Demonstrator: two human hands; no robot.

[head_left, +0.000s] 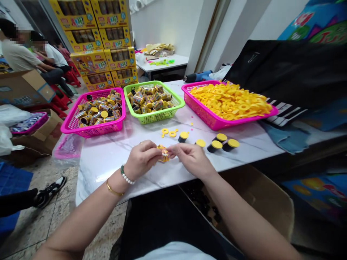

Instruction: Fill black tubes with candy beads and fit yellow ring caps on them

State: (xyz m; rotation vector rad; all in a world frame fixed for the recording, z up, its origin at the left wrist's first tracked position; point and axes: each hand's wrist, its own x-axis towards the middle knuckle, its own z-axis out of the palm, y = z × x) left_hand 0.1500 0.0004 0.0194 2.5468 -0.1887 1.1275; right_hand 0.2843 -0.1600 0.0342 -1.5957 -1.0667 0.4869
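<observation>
Up and far to the left of the grip, a pink basket stood on the marble desk, filled with small printed cans. The left hand, a bead bracelet at its wrist, had its fingers pinched together on the left end of a small yellow piece, which was held just above the near part of the desk. The right hand met it from the other side, thumb and forefinger clamped on the same piece, so the two grips nearly touched. Straight beyond the grip stood a green basket with more cans, and between it and the hands lay two loose yellow rings. Near the right hand, beyond it and running off to its right, stood a row of black cups with yellow lids. Farther up and right, a second pink basket held a heap of yellow rings.
</observation>
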